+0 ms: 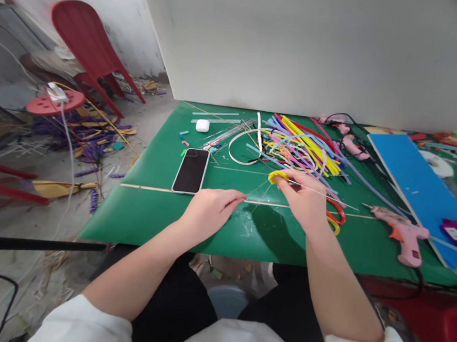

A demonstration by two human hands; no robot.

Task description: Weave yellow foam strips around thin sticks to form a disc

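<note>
Between the thumb and fingers of my right hand (302, 196) is a small round yellow piece (277, 177), apparently coiled pipe cleaner. A thin pale stick or wire (331, 195) passes by that hand and points right. My left hand (212, 211) is closed, its fingertips pressed together just left of the yellow piece. Fine strands stretch from the piece toward those fingertips; whatever they pinch is too small to make out. Below my right hand lie scissors (336, 217) with red and yellow handles, partly hidden by the wrist. A phone (191, 172) rests beside my left hand.
Colourful pipe cleaners (303, 144) are heaped at the back of the green table (141, 212). A white earbud case (202, 125) sits back left. Rightward are a pink glue gun (403, 233) with a cord and a blue board (410, 172). A red chair (85, 43) stands left.
</note>
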